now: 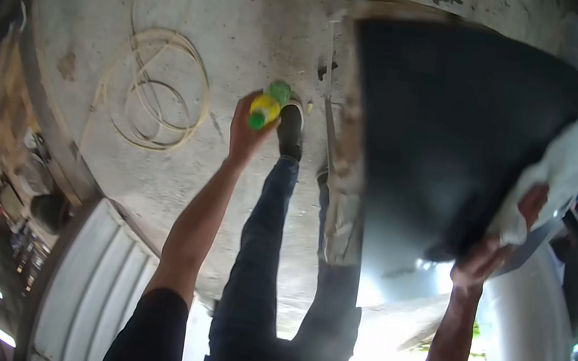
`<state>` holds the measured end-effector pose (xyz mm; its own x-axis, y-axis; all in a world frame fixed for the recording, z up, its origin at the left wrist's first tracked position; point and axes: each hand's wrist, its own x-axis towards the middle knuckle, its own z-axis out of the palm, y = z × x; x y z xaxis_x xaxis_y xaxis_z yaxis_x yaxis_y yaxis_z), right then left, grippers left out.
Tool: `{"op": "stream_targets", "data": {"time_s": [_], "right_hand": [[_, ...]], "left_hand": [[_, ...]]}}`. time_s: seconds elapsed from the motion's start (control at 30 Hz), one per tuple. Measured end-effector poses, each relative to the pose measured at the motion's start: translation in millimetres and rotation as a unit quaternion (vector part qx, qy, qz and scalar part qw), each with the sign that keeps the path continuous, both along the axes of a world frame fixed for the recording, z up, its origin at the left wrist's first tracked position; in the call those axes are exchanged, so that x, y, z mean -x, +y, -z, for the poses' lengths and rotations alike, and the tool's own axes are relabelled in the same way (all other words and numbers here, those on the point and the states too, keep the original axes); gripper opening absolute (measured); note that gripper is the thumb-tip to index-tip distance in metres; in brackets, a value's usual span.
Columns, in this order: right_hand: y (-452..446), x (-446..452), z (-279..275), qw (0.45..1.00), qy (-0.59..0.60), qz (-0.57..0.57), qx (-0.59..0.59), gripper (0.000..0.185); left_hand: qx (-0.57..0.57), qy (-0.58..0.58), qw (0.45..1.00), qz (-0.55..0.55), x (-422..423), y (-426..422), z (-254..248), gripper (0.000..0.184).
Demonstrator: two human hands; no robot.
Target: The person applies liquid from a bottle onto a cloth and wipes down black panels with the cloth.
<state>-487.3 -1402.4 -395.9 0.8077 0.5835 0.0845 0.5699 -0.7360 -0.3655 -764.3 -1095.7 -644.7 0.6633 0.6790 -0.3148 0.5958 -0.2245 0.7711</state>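
Observation:
My left hand (245, 134) is wrapped around a small green plastic bottle (279, 92) with a yellow label and a green cap. It is held out over the concrete floor, left of the dark panel. A white cloth (555, 168) is in my right hand (489, 257), and the fingers are closed on its lower end. The cloth lies along the right side of a large, dark, glossy panel (450, 137). Brownish paper or masking material (344, 218) runs down the panel's left edge. Part of the panel's right edge is hidden by the cloth.
A pale hose (203, 106) lies coiled on the concrete floor (243, 34) to the left. A white ribbed metal door (93, 286) stands at lower left, with cluttered items (31, 174) beyond it. At right is a smooth pale body part (529, 340). My shoe (290, 129) is below the bottle.

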Motion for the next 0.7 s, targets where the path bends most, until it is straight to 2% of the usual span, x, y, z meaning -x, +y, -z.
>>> {"op": "stream_targets", "data": {"time_s": [0.1,0.2,0.4,0.47,0.5,0.57,0.6,0.63,0.67,0.7], "right_hand": [[-61,19,16,0.994,0.073,0.017,-0.085,0.076],[-158,31,7,0.944,0.198,0.084,-0.25,0.066],[-197,20,-13,0.9,0.133,0.118,-0.398,0.063],[-162,23,-7,0.931,0.108,0.122,-0.327,0.066],[-130,22,-2,0.961,0.083,0.112,-0.239,0.068],[-59,11,0,0.993,0.038,0.078,-0.079,0.072],[-32,6,-4,0.997,0.033,0.065,-0.022,0.074],[-12,1,-9,0.998,0.037,0.056,0.011,0.076],[0,-1,-16,0.995,0.053,0.072,0.038,0.079],[-3,-4,-12,0.998,0.046,0.043,0.001,0.08]], "left_hand": [[0.018,0.03,0.998,-0.055,-14,9,90,0.065],[-0.001,0.045,0.996,-0.083,-24,8,140,0.067],[-0.018,0.078,0.995,-0.051,-23,14,163,0.075],[-0.039,0.036,0.998,0.015,-11,23,182,0.091],[-0.003,0.034,0.999,-0.017,-13,19,166,0.106],[-0.038,0.046,0.998,0.035,-6,26,162,0.121],[0.011,0.133,0.991,0.01,-4,27,146,0.122],[-0.038,0.112,0.993,0.028,16,31,155,0.12],[-0.05,0.138,0.989,0.013,37,36,160,0.117],[-0.066,0.165,0.984,0.0,48,36,154,0.114]]}}
